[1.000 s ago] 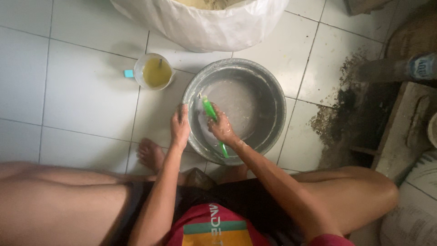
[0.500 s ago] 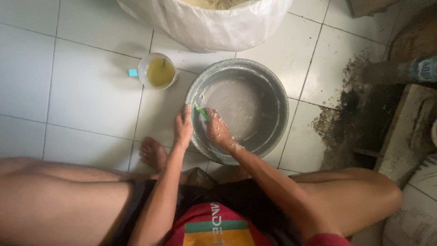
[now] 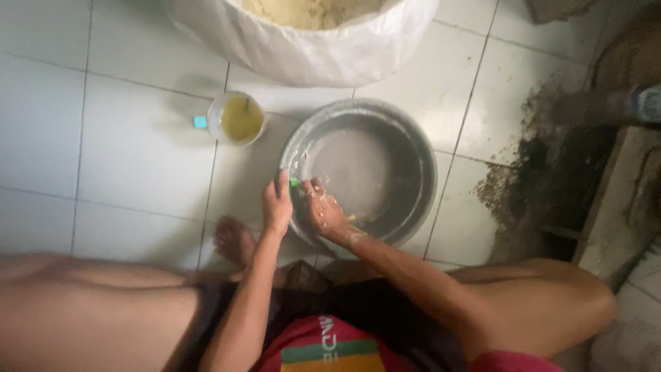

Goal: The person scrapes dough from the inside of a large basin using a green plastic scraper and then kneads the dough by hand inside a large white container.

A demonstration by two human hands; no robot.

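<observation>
A squatting person's left hand [image 3: 277, 201] grips the rim of a metal basin [image 3: 412, 155] on the tiled floor [image 3: 131, 145]; the right hand [image 3: 322, 207], closed around a green-handled tool [image 3: 294, 182], works its inner wall (bottom nearly scraped bare, smears remaining).

basin [image 3: 406, 148]: dull grey metal, the inside smeared with pale, whitish streaks
tool [image 3: 294, 182]: bright green, only a small tip is seen between the two hands
right hand [image 3: 323, 210]: flecked with pale, yellowish-white paste
cup [image 3: 236, 118]: translucent whitish plastic, filled with murky yellow-green liquid
cup handle [image 3: 200, 122]: light turquoise
sack [image 3: 323, 48]: white woven plastic, filled with sandy, pale yellow powder
floor [image 3: 124, 138]: white square tiles, crossed by thin dark grout lines
dirt patch [image 3: 523, 172]: dark brown to black, speckled at the edges
shirt [image 3: 323, 348]: red, banded with a green stripe and an orange stripe
shorts [image 3: 385, 303]: black
</observation>
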